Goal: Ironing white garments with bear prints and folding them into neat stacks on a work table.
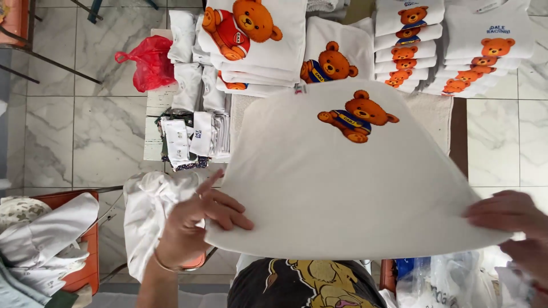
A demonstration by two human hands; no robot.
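A white garment [342, 188] printed with an orange teddy bear [358, 116] in a blue shirt is spread flat in front of me. My left hand [197, 219] grips its near left edge, fingers lying on top of the cloth. At the near right corner my right hand [508, 212] pinches the fabric. The garment hides most of the work table beneath it.
Stacks of folded white bear-print shirts [254, 43] [408, 48] [485, 51] line the far side. Small folded white pieces [191, 137] lie at the left, beside a red plastic bag [148, 61]. White cloth sits on an orange chair [85, 268]. Clear plastic bags [451, 282] lie near right.
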